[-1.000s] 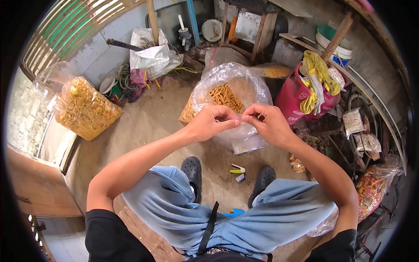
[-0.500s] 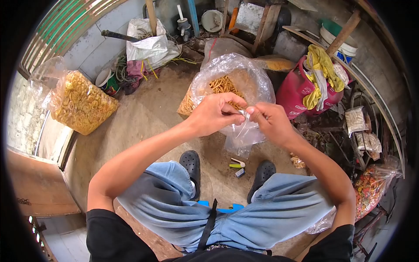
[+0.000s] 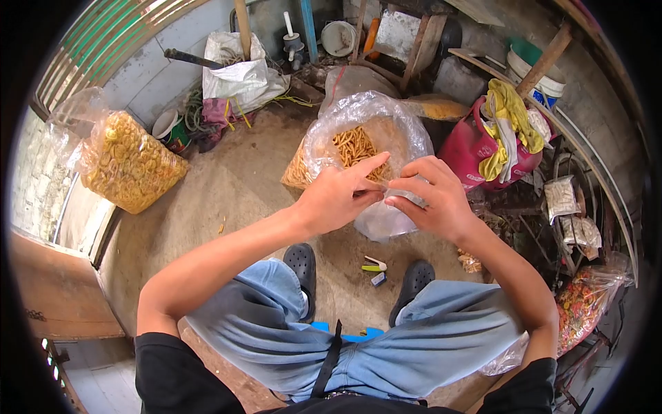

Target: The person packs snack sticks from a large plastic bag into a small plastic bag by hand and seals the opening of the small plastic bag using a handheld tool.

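Landmark: the large bag [image 3: 407,131], which stands open on the floor [image 3: 227,186] and contains snack sticks [image 3: 353,143].

Both hands are raised at the near edge of the large bag, elbows bent outward, forearms converging. The clear bag [image 3: 383,221] lies between and below the hands, overlapping the large bag's near side in view.

Left hand [image 3: 332,199]: back of hand up; index finger extended toward the right hand; thumb and lower fingers closed on the clear bag's edge. Right hand [image 3: 438,201]: fingers curved inward, index and thumb tips at the same edge, slightly spread; whether they clamp the film cannot be told.

The stapler [image 3: 373,263] and small box [image 3: 378,279] lie on the floor, nearer the person than the large bag. The pink container [image 3: 460,148] stands right of it.

Visibility: the hands cover part of the large bag's near rim. The clear bag's mouth is indistinct; its transparent film blends with the plastic behind.
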### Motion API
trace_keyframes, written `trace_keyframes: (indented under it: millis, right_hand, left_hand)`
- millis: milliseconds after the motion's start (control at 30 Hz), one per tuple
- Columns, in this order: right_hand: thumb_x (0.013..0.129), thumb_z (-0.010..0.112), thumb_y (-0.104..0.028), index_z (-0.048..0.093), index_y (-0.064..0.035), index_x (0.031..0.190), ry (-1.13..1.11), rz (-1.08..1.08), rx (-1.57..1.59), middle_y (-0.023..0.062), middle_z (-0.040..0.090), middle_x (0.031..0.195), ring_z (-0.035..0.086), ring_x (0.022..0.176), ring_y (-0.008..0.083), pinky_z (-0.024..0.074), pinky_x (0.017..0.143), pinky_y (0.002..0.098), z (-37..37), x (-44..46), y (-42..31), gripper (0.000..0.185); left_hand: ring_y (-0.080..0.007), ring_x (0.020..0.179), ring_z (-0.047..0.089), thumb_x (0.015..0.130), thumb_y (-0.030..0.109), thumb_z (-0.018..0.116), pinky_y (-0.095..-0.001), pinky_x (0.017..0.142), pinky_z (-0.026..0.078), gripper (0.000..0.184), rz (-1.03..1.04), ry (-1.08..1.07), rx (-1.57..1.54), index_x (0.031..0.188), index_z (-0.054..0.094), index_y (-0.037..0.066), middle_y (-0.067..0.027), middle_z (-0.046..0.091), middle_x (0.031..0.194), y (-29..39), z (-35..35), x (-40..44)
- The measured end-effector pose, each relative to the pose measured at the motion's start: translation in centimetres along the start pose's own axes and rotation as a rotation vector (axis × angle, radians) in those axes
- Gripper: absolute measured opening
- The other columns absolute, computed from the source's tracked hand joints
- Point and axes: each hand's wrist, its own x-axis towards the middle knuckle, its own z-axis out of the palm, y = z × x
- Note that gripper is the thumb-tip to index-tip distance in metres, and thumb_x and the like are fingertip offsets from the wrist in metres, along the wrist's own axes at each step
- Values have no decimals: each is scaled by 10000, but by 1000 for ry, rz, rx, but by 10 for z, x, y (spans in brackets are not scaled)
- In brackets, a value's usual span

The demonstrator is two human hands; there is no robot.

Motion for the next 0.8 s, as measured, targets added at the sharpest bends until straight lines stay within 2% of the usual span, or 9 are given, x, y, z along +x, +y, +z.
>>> trace_keyframes:
  millis: [167, 233, 333, 467, 533, 667, 733, 800]
  right_hand:
    - [682, 800, -113, 682, -101, 923, -3, -159, -110, 40, 593, 888, 590, 836, 246, 477, 701, 363, -3, 1, 5, 268]
    - [691, 776, -135, 678, -125, 844, -5, -176, -214, 13, 591, 892, 592, 878, 219, 464, 755, 341, -3, 0, 4, 182]
    - [689, 752, -116, 673, -125, 816, -22, -52, -171, 13, 592, 907, 590, 891, 215, 456, 775, 345, -3, 0, -1, 150]
    - [694, 737, -99, 669, -123, 827, -68, -75, -95, 10, 592, 918, 586, 902, 216, 445, 797, 348, -2, -3, 1, 152]
    - [698, 737, -87, 657, -119, 833, -94, -156, -108, 8, 590, 926, 582, 920, 217, 427, 835, 353, -1, -4, 0, 160]
    - [713, 751, -95, 646, -118, 837, -148, -169, -97, 2, 602, 915, 581, 931, 207, 408, 873, 371, -1, -6, 7, 165]
    - [734, 743, -88, 636, -123, 826, -217, -82, 11, 5, 625, 920, 593, 953, 189, 400, 926, 400, 0, -7, 11, 145]
    - [747, 738, -85, 634, -127, 827, -201, -72, 3, 9, 636, 923, 599, 965, 184, 386, 965, 408, 2, -9, 14, 138]
  left_hand:
    - [-323, 694, 686, 830, 132, 700, -362, 643, 545, 551, 13, 19, 29, 1333, 504, 26, -146, 709, 838, 5, 0, 2]
    - [-318, 702, 689, 819, 139, 714, -360, 647, 545, 554, -43, 17, -6, 1318, 513, 6, -138, 709, 810, 10, -2, 3]
    - [-305, 705, 693, 812, 147, 725, -352, 646, 547, 563, -41, -3, 52, 1312, 513, -2, -133, 710, 801, 12, -4, 3]
    - [-295, 704, 696, 809, 149, 733, -348, 642, 546, 527, -27, 6, 5, 1278, 538, 10, -133, 711, 802, 9, -3, 3]
    - [-153, 646, 680, 792, 187, 779, -284, 625, 526, 532, 27, 11, 86, 1265, 579, 45, -79, 731, 796, 7, -3, 5]
    - [-126, 639, 658, 774, 208, 794, -284, 641, 520, 517, -130, -73, 54, 1224, 604, 37, -83, 727, 779, 8, -9, 8]
    - [-185, 769, 697, 776, 281, 800, -301, 715, 542, 542, -216, -166, -62, 1190, 588, 3, -119, 722, 824, 1, -8, 7]
    - [-179, 829, 685, 778, 304, 803, -311, 746, 541, 570, -263, -200, -180, 1194, 578, -14, -126, 715, 873, -14, 0, 2]
